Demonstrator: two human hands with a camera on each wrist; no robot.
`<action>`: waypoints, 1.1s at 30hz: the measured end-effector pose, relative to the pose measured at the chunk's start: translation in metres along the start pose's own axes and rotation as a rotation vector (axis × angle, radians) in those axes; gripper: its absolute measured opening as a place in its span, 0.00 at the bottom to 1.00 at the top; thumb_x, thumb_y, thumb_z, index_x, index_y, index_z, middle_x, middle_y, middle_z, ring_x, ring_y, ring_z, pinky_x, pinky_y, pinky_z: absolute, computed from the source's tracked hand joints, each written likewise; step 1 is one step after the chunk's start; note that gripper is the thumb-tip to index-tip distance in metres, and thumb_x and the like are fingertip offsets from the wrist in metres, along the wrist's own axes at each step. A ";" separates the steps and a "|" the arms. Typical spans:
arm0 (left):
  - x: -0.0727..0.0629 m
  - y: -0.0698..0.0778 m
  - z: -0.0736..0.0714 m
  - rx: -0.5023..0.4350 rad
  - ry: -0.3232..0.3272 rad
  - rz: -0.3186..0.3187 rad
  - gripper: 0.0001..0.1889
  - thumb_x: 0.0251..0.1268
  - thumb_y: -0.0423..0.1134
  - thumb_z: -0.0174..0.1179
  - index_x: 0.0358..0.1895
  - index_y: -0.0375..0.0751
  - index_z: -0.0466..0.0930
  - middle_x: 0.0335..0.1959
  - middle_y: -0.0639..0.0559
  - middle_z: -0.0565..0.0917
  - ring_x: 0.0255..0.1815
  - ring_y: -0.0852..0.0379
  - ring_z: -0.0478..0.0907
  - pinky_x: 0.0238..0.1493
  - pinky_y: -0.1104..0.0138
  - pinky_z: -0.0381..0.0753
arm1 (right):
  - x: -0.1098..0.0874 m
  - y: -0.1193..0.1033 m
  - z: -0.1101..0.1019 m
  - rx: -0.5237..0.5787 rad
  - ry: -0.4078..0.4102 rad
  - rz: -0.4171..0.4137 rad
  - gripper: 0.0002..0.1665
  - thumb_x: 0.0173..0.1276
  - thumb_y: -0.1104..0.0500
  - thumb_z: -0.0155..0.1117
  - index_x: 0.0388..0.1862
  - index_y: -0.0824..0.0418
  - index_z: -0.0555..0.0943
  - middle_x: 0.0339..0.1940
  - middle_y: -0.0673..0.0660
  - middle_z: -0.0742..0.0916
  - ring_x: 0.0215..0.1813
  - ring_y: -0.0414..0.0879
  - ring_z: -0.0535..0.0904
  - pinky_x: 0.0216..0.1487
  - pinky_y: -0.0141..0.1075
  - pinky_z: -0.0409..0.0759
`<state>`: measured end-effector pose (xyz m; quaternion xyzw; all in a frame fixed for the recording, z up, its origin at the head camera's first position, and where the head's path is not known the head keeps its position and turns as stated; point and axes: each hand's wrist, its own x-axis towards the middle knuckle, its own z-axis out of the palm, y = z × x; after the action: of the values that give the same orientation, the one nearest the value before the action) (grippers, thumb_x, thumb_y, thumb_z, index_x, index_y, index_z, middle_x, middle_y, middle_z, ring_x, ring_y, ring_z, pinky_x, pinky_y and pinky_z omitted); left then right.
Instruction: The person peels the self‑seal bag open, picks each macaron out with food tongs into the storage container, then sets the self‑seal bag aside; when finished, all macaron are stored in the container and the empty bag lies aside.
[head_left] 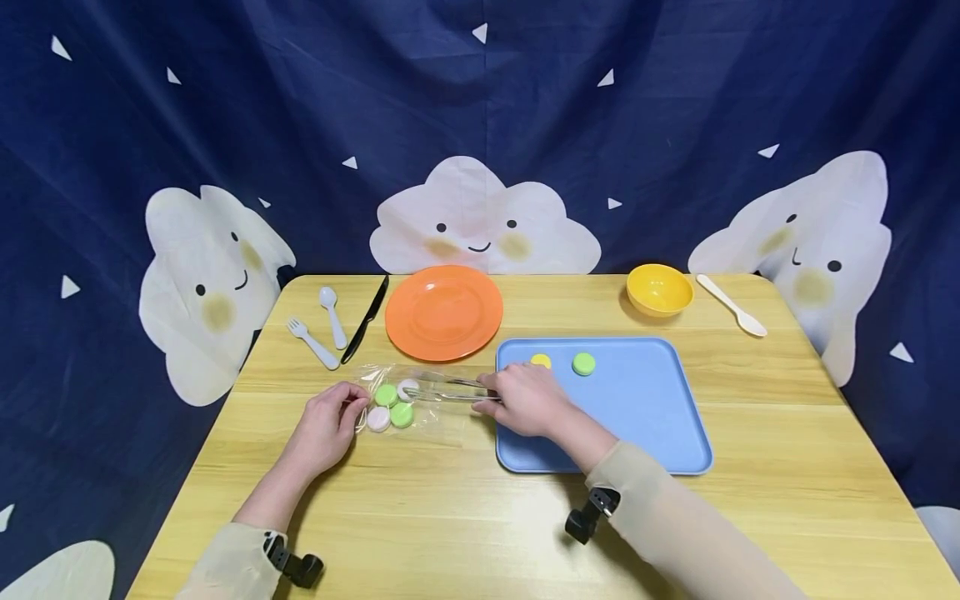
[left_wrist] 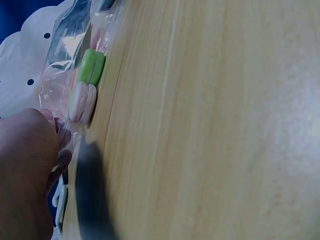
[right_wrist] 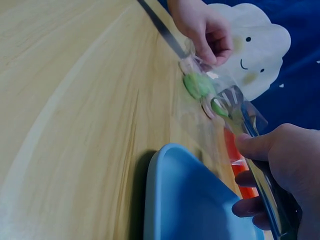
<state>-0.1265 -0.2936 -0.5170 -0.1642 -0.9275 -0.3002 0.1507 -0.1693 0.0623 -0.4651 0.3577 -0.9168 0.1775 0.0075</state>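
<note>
A clear plastic bag (head_left: 444, 427) lies on the table, holding green macarons (head_left: 402, 415) and pale pink ones (head_left: 378, 419). My left hand (head_left: 326, 427) pinches the bag's left end between thumb and fingers. In my right hand (head_left: 531, 400) are metal tongs (right_wrist: 264, 187), gripped across the tray's left edge. Their slotted tip reaches left into the bag, overlapping a pale macaron (head_left: 407, 389) in the head view. From the left wrist, a green macaron (left_wrist: 91, 66) and a pink macaron (left_wrist: 82, 103) show through the plastic.
Beneath my right forearm sits a blue tray (head_left: 645, 437) with a green macaron (head_left: 583, 363) and a yellow one (head_left: 541, 361). Farther back are an orange plate (head_left: 444, 312) and a yellow bowl (head_left: 660, 291). A fork (head_left: 313, 343), spoons (head_left: 333, 317) and a black knife (head_left: 365, 320) lie around them.
</note>
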 end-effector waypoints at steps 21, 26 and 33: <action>0.004 0.011 -0.003 0.031 0.020 0.029 0.04 0.72 0.27 0.67 0.40 0.40 0.84 0.35 0.52 0.85 0.40 0.50 0.83 0.42 0.50 0.82 | 0.009 -0.003 0.007 -0.057 -0.073 -0.003 0.20 0.75 0.41 0.70 0.29 0.47 0.74 0.18 0.44 0.75 0.24 0.45 0.74 0.26 0.43 0.72; 0.004 0.011 -0.005 0.037 0.021 0.033 0.05 0.71 0.27 0.67 0.40 0.40 0.85 0.35 0.53 0.85 0.41 0.50 0.83 0.43 0.50 0.82 | 0.003 -0.002 0.002 -0.035 -0.065 -0.003 0.19 0.74 0.42 0.71 0.29 0.47 0.75 0.18 0.45 0.74 0.24 0.45 0.74 0.25 0.42 0.72; 0.003 0.009 -0.006 0.040 0.009 0.019 0.03 0.72 0.28 0.67 0.42 0.39 0.84 0.37 0.51 0.86 0.43 0.48 0.84 0.45 0.49 0.83 | -0.012 0.005 -0.007 -0.012 -0.037 -0.007 0.21 0.73 0.43 0.72 0.26 0.47 0.74 0.16 0.44 0.73 0.23 0.42 0.73 0.23 0.42 0.71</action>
<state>-0.1246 -0.2901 -0.5064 -0.1683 -0.9311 -0.2808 0.1610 -0.1647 0.0759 -0.4617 0.3642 -0.9165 0.1652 -0.0068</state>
